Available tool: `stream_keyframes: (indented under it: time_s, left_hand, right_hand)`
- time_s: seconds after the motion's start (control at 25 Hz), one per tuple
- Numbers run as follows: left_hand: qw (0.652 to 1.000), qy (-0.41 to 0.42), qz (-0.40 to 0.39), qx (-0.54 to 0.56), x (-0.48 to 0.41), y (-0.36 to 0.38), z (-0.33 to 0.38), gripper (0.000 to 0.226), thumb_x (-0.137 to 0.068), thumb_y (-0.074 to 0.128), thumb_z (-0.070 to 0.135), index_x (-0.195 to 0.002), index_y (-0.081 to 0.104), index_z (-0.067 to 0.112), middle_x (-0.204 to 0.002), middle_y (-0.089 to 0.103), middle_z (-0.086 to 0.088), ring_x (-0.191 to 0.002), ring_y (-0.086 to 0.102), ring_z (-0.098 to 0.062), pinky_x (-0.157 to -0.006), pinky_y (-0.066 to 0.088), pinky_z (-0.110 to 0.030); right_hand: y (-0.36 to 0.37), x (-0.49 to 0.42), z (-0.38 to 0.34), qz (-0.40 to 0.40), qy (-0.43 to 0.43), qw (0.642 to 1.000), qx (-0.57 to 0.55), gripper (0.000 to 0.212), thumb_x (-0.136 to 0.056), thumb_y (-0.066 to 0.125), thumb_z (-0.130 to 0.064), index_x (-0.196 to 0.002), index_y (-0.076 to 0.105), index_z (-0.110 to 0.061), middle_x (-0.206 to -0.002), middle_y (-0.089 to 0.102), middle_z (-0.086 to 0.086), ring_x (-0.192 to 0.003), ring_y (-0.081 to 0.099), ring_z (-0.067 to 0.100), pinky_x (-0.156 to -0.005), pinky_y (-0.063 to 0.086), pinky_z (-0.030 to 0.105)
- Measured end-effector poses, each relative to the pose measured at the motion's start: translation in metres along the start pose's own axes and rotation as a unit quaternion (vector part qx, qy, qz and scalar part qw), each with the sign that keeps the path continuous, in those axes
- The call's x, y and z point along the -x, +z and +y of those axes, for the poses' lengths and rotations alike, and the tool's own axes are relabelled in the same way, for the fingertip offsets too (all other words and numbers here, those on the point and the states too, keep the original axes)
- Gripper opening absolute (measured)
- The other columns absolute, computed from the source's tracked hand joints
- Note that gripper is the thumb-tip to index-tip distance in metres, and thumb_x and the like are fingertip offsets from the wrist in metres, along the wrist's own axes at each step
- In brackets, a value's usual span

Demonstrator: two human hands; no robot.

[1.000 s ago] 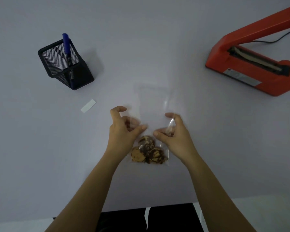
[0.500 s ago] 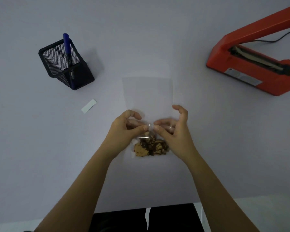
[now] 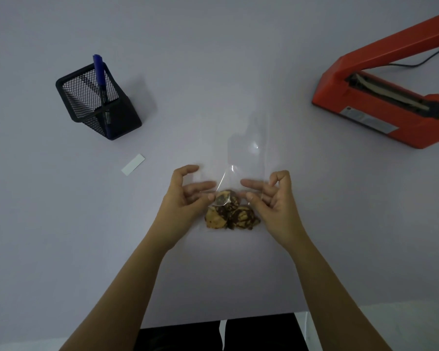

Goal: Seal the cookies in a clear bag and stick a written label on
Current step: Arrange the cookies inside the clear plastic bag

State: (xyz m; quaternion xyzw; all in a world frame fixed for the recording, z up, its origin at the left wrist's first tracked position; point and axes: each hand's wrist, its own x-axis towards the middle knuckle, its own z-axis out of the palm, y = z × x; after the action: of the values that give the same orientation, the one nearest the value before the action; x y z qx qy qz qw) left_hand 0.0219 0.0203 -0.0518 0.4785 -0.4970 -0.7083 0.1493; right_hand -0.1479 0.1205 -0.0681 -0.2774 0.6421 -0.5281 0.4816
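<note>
A clear bag (image 3: 249,153) lies on the pale table with its mouth pointing away from me. Three brown chocolate-chip cookies (image 3: 231,214) sit bunched at its near end. My left hand (image 3: 185,196) pinches the bag's left side just above the cookies, between thumb and fingers. On the right side, my right hand (image 3: 271,198) pinches the film the same way. A small white label (image 3: 133,164) lies flat to the left. A blue marker (image 3: 100,79) stands in a black mesh pen holder (image 3: 96,102).
An orange heat sealer (image 3: 388,105) sits at the far right with its arm raised and a black cord behind it. The table's near edge (image 3: 213,323) runs just above my dark lap.
My hands moved apart again after meeting at the bag's middle. The cookies slid back toward the near end and the upper film now stands crumpled, not flat.
</note>
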Motion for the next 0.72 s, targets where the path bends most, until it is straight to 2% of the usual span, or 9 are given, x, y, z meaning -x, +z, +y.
stream_keyframes:
  time_s: [0.12, 0.24, 0.44, 0.56, 0.72]
  left_hand:
    - [0.999, 0.040, 0.035, 0.002, 0.000, 0.006, -0.011, 0.020, -0.081, 0.066, 0.019, -0.095, 0.052, 0.024, -0.106, 0.070, -0.006, -0.098, 0.067, -0.028, -0.084, 0.052, -0.059]
    - [0.996, 0.073, 0.047, -0.009, 0.003, 0.011, -0.018, 0.004, -0.082, 0.060, 0.016, -0.083, 0.063, 0.014, -0.107, 0.070, -0.001, -0.103, 0.065, -0.023, -0.088, 0.051, -0.056]
    - [0.998, 0.052, 0.006, -0.025, 0.002, 0.012, -0.015, 0.022, -0.086, 0.058, -0.006, -0.091, 0.073, 0.009, -0.119, 0.064, 0.001, -0.107, 0.063, -0.008, -0.094, 0.052, -0.041]
    - [0.999, 0.033, -0.007, 0.005, -0.002, 0.009, -0.009, 0.021, -0.085, 0.058, -0.006, -0.092, 0.074, 0.006, -0.111, 0.071, -0.002, -0.106, 0.065, -0.018, -0.096, 0.050, -0.045]
    - [0.999, 0.027, -0.014, 0.026, -0.006, 0.008, -0.002, 0.024, -0.084, 0.056, -0.007, -0.095, 0.072, 0.007, -0.105, 0.073, 0.001, -0.104, 0.066, -0.019, -0.094, 0.051, -0.041]
  right_hand:
    - [0.003, 0.003, 0.003, 0.005, -0.018, 1.000, 0.010, 0.033, -0.089, 0.056, 0.001, -0.075, 0.052, -0.029, -0.116, 0.064, 0.002, -0.102, 0.066, 0.019, -0.084, 0.053, 0.029]
    - [-0.002, 0.005, 0.000, -0.022, 0.000, 0.999, 0.044, 0.025, -0.083, 0.065, -0.001, -0.082, 0.067, -0.025, -0.117, 0.063, -0.005, -0.108, 0.062, 0.011, -0.087, 0.051, 0.024]
    - [-0.011, -0.003, -0.005, -0.058, 0.038, 0.995, 0.064, 0.032, -0.082, 0.065, 0.001, -0.084, 0.073, -0.030, -0.103, 0.071, -0.007, -0.096, 0.067, 0.010, -0.083, 0.051, 0.021]
    - [-0.014, -0.008, -0.009, -0.050, 0.060, 0.996, 0.039, 0.030, -0.083, 0.064, 0.003, -0.085, 0.073, -0.025, -0.090, 0.074, -0.011, -0.089, 0.069, 0.007, -0.079, 0.052, 0.017]
    - [-0.014, -0.010, -0.012, -0.040, 0.055, 0.997, 0.023, 0.028, -0.083, 0.064, 0.002, -0.088, 0.072, -0.025, -0.081, 0.074, -0.013, -0.080, 0.067, 0.003, -0.073, 0.051, 0.015]
